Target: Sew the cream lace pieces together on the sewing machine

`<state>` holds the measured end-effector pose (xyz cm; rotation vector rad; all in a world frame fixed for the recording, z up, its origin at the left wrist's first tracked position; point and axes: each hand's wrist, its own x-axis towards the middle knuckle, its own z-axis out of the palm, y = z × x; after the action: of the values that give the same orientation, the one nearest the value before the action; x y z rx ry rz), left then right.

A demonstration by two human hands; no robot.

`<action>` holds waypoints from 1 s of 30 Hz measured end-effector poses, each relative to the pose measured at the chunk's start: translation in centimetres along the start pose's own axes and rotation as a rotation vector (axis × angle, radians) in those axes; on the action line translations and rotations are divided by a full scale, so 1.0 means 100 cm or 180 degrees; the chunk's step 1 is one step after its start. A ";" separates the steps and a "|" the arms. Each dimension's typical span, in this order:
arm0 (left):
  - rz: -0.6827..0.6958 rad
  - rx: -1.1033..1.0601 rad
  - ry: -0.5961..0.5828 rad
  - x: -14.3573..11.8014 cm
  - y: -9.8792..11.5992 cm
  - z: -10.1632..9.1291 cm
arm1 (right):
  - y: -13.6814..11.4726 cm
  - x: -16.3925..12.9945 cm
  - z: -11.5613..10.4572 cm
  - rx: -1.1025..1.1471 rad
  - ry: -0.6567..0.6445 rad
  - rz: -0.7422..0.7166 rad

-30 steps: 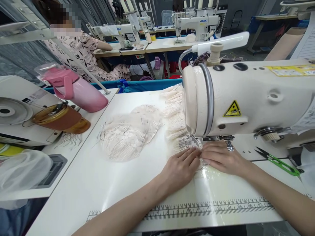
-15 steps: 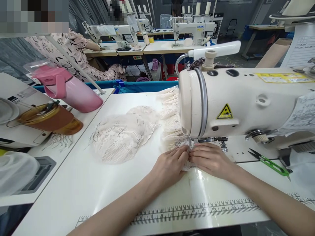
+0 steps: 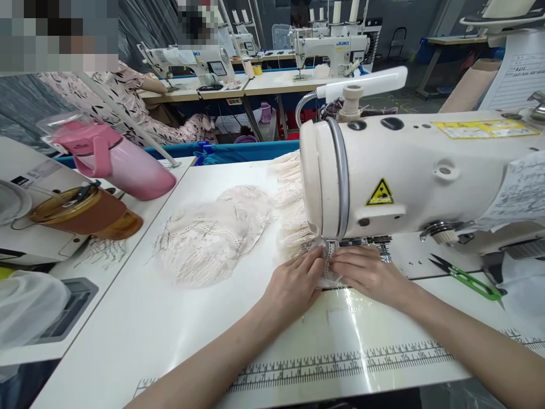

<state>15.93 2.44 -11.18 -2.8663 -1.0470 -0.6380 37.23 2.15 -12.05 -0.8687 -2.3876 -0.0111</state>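
Observation:
Beneath the head of a white sewing machine (image 3: pixel 400 170), my left hand (image 3: pixel 297 282) presses bunched fingers onto cream lace fabric (image 3: pixel 329 266). Facing it, my right hand (image 3: pixel 369 274) pinches the right edge of the same lace, its fingers close together. A narrow lace strip shows in the small gap between the hands. The fabric runs on behind the needle area as gathered cream ruffles (image 3: pixel 290 193). The machine head hides the needle, and my fingertips are partly hidden in the lace. More cream lace pieces (image 3: pixel 208 241), with loose dark threads, lie to the left.
Green-handled thread snips (image 3: pixel 472 282) lie right of my right hand. A pink bottle (image 3: pixel 123 162) and an amber cup (image 3: pixel 97 213) stand on the left. A printed ruler (image 3: pixel 323 368) runs along the front edge. Another person's patterned sleeve (image 3: pixel 128 85) shows behind.
My hands have moved slightly apart, so more of the lace strip shows between them. The whole view has shifted a little. Both hands stay at the fabric.

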 end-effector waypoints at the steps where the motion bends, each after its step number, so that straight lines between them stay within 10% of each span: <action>1: -0.0004 0.0014 0.0002 0.000 0.000 0.000 | 0.000 0.000 0.000 -0.0001 -0.0005 0.0020; 30: 0.0103 -0.0003 0.0143 0.007 0.001 0.004 | 0.008 -0.001 -0.008 -0.0569 0.0190 0.0280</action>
<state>16.63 2.90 -11.23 -2.8492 -0.9925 -0.6977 38.19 2.53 -11.61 -1.0408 -2.3165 -0.2156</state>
